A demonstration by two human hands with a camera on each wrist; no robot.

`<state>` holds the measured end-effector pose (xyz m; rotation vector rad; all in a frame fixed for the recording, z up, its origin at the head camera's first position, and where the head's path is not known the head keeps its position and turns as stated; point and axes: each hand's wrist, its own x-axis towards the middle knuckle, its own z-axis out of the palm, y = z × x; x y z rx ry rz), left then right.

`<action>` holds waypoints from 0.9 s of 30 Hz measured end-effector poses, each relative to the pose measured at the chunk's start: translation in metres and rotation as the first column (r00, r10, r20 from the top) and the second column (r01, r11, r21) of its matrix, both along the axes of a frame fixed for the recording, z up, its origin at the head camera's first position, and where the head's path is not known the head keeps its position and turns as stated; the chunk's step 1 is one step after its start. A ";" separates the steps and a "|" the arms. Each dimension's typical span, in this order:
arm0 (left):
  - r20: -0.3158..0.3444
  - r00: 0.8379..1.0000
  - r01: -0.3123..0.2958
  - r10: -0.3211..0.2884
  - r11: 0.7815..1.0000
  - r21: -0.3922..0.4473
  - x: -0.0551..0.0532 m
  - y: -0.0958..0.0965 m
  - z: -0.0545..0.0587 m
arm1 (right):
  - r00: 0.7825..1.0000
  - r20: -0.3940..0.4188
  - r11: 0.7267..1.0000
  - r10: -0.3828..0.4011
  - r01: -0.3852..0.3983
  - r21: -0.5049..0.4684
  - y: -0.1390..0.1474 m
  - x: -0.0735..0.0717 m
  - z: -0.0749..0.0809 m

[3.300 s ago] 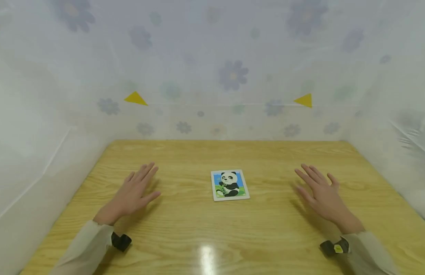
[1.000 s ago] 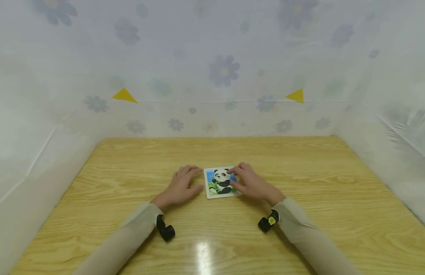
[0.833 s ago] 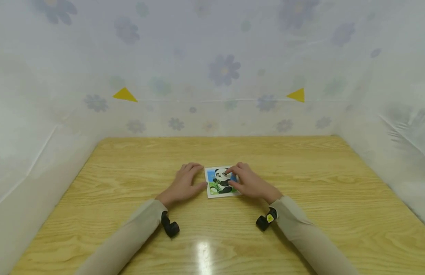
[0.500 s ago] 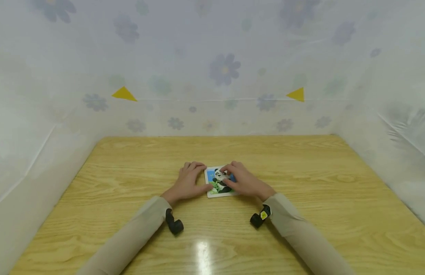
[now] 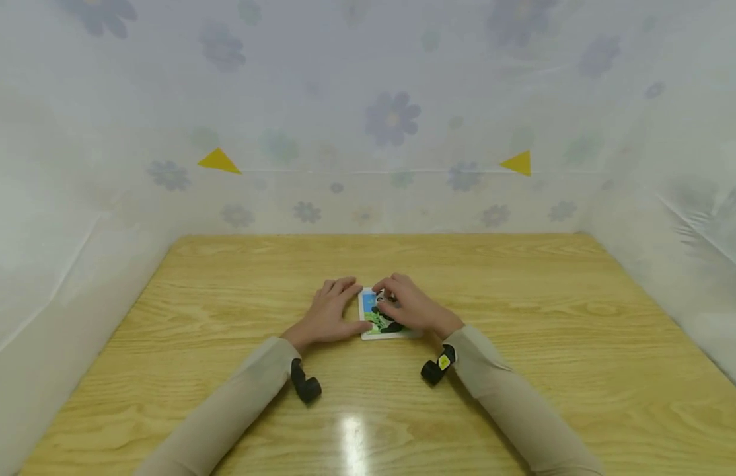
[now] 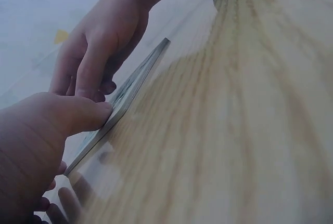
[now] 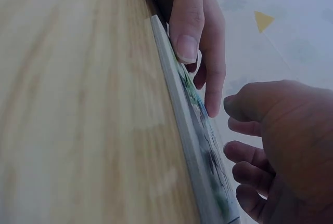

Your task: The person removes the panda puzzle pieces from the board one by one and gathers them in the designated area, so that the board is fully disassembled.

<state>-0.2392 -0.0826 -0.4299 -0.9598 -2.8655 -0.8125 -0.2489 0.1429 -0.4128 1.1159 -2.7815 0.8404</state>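
Note:
A thin square panda picture board with a white border lies flat on the wooden table, partly hidden by both hands. My left hand is at its left side: the thumb rests on the near left part and the forefinger reaches the far left corner. The left wrist view has that thumb right at the board's near edge. Over the right part of the picture is my right hand, its fingers bent loosely. In the right wrist view these fingers hover beside the picture surface, with nothing between them and the thumb.
Pale floral sheeting stands along the back and both sides of the table. Two yellow triangles mark the back sheet, one at left and one at right. Black wrist cameras jut out from both cuffs.
Both hands came inward from far apart to the board. Lately the left thumb has moved onto its left border, and the right hand has slid further left over the picture.

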 end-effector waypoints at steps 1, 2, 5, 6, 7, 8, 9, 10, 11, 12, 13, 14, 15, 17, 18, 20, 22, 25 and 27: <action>0.008 1.000 0.003 -0.003 1.000 -0.004 0.000 0.000 0.000 | 1.000 0.010 1.000 -0.004 0.004 0.000 -0.001 -0.001 0.000; 0.013 1.000 0.007 -0.007 1.000 -0.005 -0.001 0.000 0.000 | 1.000 0.019 1.000 -0.008 0.008 0.002 -0.001 -0.003 0.000; 0.022 1.000 0.013 -0.013 1.000 -0.016 -0.002 0.000 0.000 | 0.999 0.031 1.000 -0.013 0.012 0.018 -0.002 -0.007 -0.002; 0.021 1.000 0.015 -0.014 1.000 -0.018 -0.002 0.000 0.000 | 0.999 0.034 1.000 -0.015 0.014 0.020 -0.002 -0.009 -0.002; 0.019 1.000 0.015 -0.015 1.000 -0.020 -0.003 0.000 0.000 | 0.999 0.036 1.000 -0.016 0.015 0.022 -0.002 -0.010 -0.003; 0.017 1.000 0.014 -0.014 1.000 -0.027 -0.003 0.000 -0.001 | 0.999 0.037 1.000 -0.016 0.015 0.025 -0.002 -0.012 -0.003; 0.014 1.000 0.015 -0.014 0.999 -0.030 -0.004 0.000 -0.001 | 0.999 0.036 0.999 -0.016 0.015 0.028 -0.003 -0.013 -0.004; 0.012 1.000 0.015 -0.014 0.999 -0.032 -0.004 0.000 -0.001 | 0.999 0.040 0.999 -0.017 0.016 0.030 -0.003 -0.015 -0.004; 0.009 1.000 0.015 -0.015 0.999 -0.036 -0.004 0.000 -0.001 | 0.999 0.044 0.999 -0.017 0.016 0.029 -0.003 -0.016 -0.005; 0.006 1.000 0.014 -0.013 0.999 -0.038 -0.003 -0.001 0.000 | 0.999 0.046 1.000 -0.017 0.016 0.025 -0.003 -0.017 -0.005; 0.002 1.000 0.015 -0.015 0.999 -0.039 -0.003 -0.001 -0.001 | 0.999 0.049 1.000 -0.021 0.020 0.018 -0.003 -0.017 -0.006; 0.000 1.000 0.016 -0.016 0.999 -0.038 -0.002 -0.001 0.000 | 0.998 0.052 1.000 -0.024 0.023 0.009 -0.003 -0.017 -0.007; -0.006 1.000 0.018 -0.019 0.999 -0.033 -0.001 -0.001 0.000 | 0.998 0.054 1.000 -0.027 0.027 0.001 -0.003 -0.017 -0.007; -0.012 1.000 0.016 -0.016 0.999 -0.029 0.000 -0.001 0.000 | 0.998 0.053 0.999 -0.030 0.031 -0.011 -0.003 -0.018 -0.009; -0.016 1.000 0.014 -0.015 1.000 -0.024 0.001 -0.001 0.000 | 0.998 0.052 0.999 -0.035 0.035 -0.011 -0.003 -0.018 -0.010; -0.023 1.000 0.012 -0.012 1.000 -0.022 0.001 0.000 0.000 | 0.998 0.048 0.999 -0.045 0.045 -0.002 -0.004 -0.018 -0.010; -0.026 1.000 0.009 -0.009 1.000 -0.019 0.001 0.000 -0.001 | 0.998 0.043 0.999 -0.051 0.051 0.004 -0.005 -0.017 -0.010; -0.027 1.000 0.001 -0.001 1.000 -0.008 0.001 0.000 -0.001 | 0.997 0.044 0.998 -0.065 0.064 0.014 -0.006 -0.016 -0.007; -0.022 1.000 0.000 0.000 1.000 -0.006 0.001 0.001 -0.002 | 0.996 0.058 0.997 -0.074 0.073 0.026 -0.008 -0.016 -0.005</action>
